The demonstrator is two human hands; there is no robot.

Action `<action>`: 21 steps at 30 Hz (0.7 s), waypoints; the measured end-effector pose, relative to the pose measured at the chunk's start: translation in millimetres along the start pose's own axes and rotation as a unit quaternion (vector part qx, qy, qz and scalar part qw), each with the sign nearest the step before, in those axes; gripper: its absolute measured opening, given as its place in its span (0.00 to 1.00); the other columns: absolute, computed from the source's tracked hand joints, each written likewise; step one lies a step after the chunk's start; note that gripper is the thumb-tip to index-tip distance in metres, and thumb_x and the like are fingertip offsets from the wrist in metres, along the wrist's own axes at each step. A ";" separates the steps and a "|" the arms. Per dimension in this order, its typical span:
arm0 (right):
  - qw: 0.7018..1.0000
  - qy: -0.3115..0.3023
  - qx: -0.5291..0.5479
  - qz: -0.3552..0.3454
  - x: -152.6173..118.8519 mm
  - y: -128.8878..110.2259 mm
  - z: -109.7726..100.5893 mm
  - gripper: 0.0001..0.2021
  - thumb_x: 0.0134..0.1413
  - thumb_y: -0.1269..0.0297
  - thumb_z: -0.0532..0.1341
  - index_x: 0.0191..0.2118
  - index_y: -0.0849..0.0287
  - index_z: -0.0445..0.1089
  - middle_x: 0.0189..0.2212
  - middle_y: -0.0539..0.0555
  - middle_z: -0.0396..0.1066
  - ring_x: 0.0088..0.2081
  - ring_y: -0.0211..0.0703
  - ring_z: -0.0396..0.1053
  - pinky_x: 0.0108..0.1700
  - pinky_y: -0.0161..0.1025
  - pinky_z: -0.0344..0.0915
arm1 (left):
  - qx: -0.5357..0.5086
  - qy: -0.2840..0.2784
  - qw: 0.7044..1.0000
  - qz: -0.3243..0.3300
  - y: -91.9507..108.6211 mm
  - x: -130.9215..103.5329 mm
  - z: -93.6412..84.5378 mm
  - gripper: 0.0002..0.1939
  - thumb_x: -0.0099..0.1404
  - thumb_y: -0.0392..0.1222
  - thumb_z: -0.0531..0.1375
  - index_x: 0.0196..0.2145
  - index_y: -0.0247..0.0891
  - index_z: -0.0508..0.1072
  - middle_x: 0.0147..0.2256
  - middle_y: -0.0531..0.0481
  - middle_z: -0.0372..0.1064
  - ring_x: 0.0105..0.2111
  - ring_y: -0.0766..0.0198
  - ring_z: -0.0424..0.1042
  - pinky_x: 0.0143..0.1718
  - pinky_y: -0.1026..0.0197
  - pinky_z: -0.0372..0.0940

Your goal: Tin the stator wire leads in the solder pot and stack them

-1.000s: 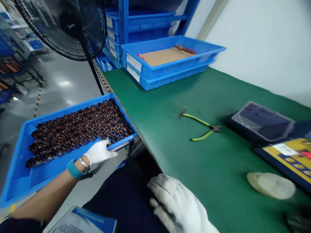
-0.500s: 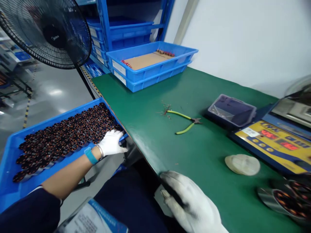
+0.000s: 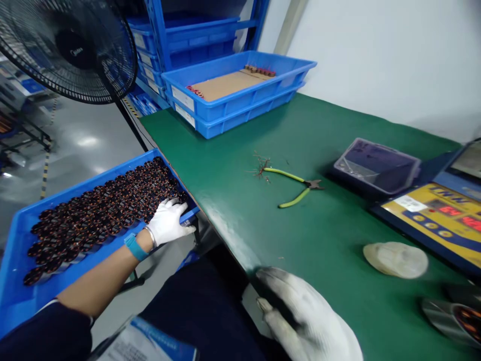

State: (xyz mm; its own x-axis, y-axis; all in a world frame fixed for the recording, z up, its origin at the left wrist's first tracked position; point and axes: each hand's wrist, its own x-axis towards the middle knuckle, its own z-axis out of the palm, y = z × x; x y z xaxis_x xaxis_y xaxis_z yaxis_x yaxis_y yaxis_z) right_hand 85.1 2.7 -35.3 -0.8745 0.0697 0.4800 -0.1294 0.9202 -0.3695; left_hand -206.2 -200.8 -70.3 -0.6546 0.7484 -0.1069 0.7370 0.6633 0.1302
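Note:
In a white glove, my left hand (image 3: 169, 220) reaches over the near rim of a blue tray (image 3: 22, 303). Its fingers are spread and lie at the edge of the rows of black motor stators with copper windings (image 3: 101, 205). Whether a fingertip presses on a stator is hard to see. My right hand (image 3: 304, 311), gloved too, is at the front edge of the green table (image 3: 240, 215). Its fingers curve with the thumb apart, and nothing shows between them. Green-handled cutting pliers (image 3: 310, 184) lie beyond it, beside red wire scraps (image 3: 261, 168).
Two stacked blue trays (image 3: 240, 113) stand at the table's far end. To the right are a clear plastic box (image 3: 378, 165), a yellow-panelled tester (image 3: 447, 218), a whitish lump (image 3: 396, 259) and a metal-cased stator (image 3: 447, 318). A black fan (image 3: 75, 50) stands at the left.
The view has turned slightly, so the table items sit farther right. My left hand has shifted slightly left over the stators, its fingers more spread. My right hand keeps its pose at the table edge.

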 end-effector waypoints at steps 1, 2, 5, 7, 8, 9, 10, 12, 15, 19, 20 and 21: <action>1.000 -0.003 0.001 -0.002 0.3 0.3 -0.2 0.15 0.67 0.57 0.54 0.53 0.58 0.67 0.43 0.60 0.77 0.41 0.47 0.78 0.42 0.39 0.79 | -0.004 0.001 1.000 -0.007 -1.3 -1.2 -0.4 0.37 0.56 0.62 0.63 0.57 0.36 0.72 0.56 0.33 0.71 0.61 0.37 0.63 0.63 0.42 0.54; 1.000 -0.005 0.003 -0.003 0.3 0.5 -0.3 0.15 0.67 0.58 0.54 0.53 0.58 0.67 0.42 0.60 0.77 0.42 0.47 0.78 0.42 0.39 0.79 | -0.008 0.003 1.000 -0.013 -2.4 -3.0 -1.1 0.38 0.55 0.62 0.63 0.57 0.36 0.72 0.56 0.33 0.70 0.61 0.37 0.63 0.63 0.43 0.54; 1.000 -0.010 0.008 0.001 -2.2 1.0 -0.1 0.14 0.66 0.60 0.56 0.53 0.58 0.67 0.43 0.60 0.77 0.43 0.48 0.78 0.43 0.40 0.79 | -0.020 0.017 0.999 -0.040 -4.0 -14.3 -5.2 0.39 0.56 0.62 0.63 0.59 0.36 0.69 0.60 0.35 0.67 0.62 0.41 0.62 0.64 0.47 0.54; 1.000 -0.014 0.013 0.003 -4.8 1.7 0.3 0.14 0.64 0.61 0.57 0.53 0.58 0.68 0.44 0.59 0.77 0.44 0.48 0.78 0.45 0.41 0.78 | -0.025 0.026 0.996 -0.082 -4.5 -27.6 -8.1 0.35 0.60 0.63 0.59 0.56 0.36 0.70 0.58 0.35 0.69 0.59 0.44 0.66 0.62 0.49 0.57; 1.000 -0.016 0.016 0.003 -6.0 2.2 0.5 0.15 0.64 0.62 0.57 0.54 0.58 0.68 0.44 0.60 0.76 0.44 0.49 0.78 0.45 0.41 0.78 | -0.026 0.024 0.993 -0.110 -4.7 -35.3 -9.1 0.32 0.61 0.63 0.57 0.53 0.36 0.72 0.54 0.35 0.72 0.55 0.44 0.70 0.58 0.49 0.61; 1.000 -0.017 0.019 0.004 -6.9 2.7 0.6 0.15 0.64 0.62 0.57 0.54 0.58 0.68 0.45 0.60 0.76 0.44 0.49 0.78 0.45 0.41 0.78 | -0.028 0.015 0.990 -0.137 -5.0 -43.1 -9.7 0.29 0.62 0.63 0.56 0.48 0.36 0.74 0.48 0.35 0.75 0.49 0.44 0.74 0.52 0.49 0.65; 1.000 -0.018 0.021 0.004 -7.5 3.1 0.6 0.16 0.63 0.62 0.58 0.54 0.58 0.68 0.45 0.59 0.77 0.44 0.49 0.78 0.45 0.41 0.78 | -0.032 0.001 0.986 -0.162 -5.3 -50.3 -9.8 0.27 0.62 0.63 0.57 0.44 0.36 0.75 0.42 0.36 0.77 0.43 0.45 0.77 0.45 0.49 0.68; 1.000 -0.016 0.022 0.008 -7.6 3.5 0.4 0.16 0.64 0.61 0.57 0.55 0.58 0.67 0.45 0.59 0.77 0.44 0.49 0.78 0.45 0.41 0.78 | -0.045 -0.028 0.978 -0.199 -6.0 -60.8 -8.9 0.24 0.59 0.62 0.59 0.40 0.38 0.75 0.35 0.39 0.78 0.35 0.47 0.78 0.36 0.52 0.68; 1.000 -0.019 0.019 0.012 -5.9 3.1 0.1 0.16 0.66 0.58 0.55 0.55 0.57 0.66 0.45 0.60 0.76 0.44 0.49 0.78 0.44 0.42 0.78 | -0.080 -0.043 0.971 -0.220 -6.4 -65.5 -6.3 0.24 0.60 0.61 0.58 0.44 0.40 0.74 0.37 0.42 0.79 0.35 0.50 0.79 0.35 0.56 0.68; 0.999 -0.022 0.024 0.014 -4.5 2.3 0.1 0.15 0.65 0.60 0.56 0.55 0.58 0.66 0.45 0.60 0.76 0.44 0.48 0.78 0.44 0.41 0.78 | -0.113 -0.027 0.968 -0.223 -4.8 -63.8 -3.8 0.22 0.59 0.59 0.59 0.43 0.40 0.74 0.39 0.43 0.79 0.37 0.50 0.79 0.38 0.55 0.69; 0.999 -0.023 0.030 0.014 -4.4 2.5 0.2 0.15 0.64 0.62 0.57 0.55 0.58 0.66 0.45 0.59 0.76 0.44 0.48 0.78 0.44 0.41 0.78 | -0.117 -0.016 0.967 -0.226 -4.6 -63.8 -3.6 0.21 0.59 0.58 0.60 0.42 0.40 0.74 0.38 0.43 0.79 0.37 0.49 0.79 0.38 0.54 0.69; 0.999 -0.021 0.036 0.012 -4.5 2.8 0.5 0.15 0.64 0.63 0.57 0.54 0.58 0.67 0.45 0.59 0.76 0.43 0.48 0.78 0.44 0.41 0.78 | -0.121 -0.001 0.966 -0.230 -4.7 -63.8 -3.8 0.21 0.59 0.58 0.60 0.41 0.40 0.74 0.38 0.43 0.79 0.37 0.49 0.79 0.38 0.54 0.69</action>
State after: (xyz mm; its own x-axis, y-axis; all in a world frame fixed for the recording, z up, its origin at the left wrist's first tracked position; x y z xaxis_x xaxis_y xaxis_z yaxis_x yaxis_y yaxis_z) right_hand 88.4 4.8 -38.9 -0.8965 0.0747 0.4368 -0.1397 0.8877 -0.4386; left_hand -168.5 -251.7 -60.4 -0.9028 0.3754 -0.2100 0.3075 0.9047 0.2950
